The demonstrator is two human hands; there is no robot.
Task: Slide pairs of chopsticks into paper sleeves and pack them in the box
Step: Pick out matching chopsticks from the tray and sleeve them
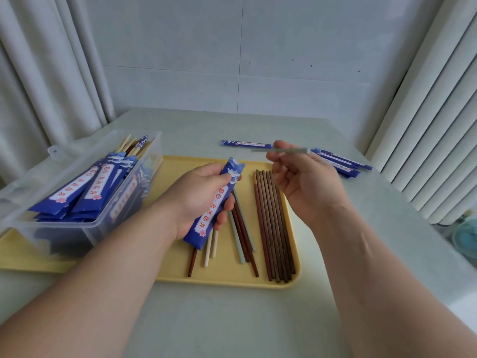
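Pale green table [232, 319] carries a yellow tray [219, 277] front and centre. Beyond it, one blue paper sleeve [246, 143] lies alone, and a small heap of sleeves [348, 165] (fanned, overlapping) sits to its right, near the table's far edge.

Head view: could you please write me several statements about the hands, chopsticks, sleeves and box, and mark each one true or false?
1. The left hand holds a blue paper sleeve. True.
2. The right hand is empty. False: its fingers pinch pale green chopsticks.
3. Dark brown chopsticks lie on the yellow tray. True.
4. The clear box holds nothing. False: it holds many sleeved pairs.
5. Spare sleeves lie on the table beyond the tray. True.
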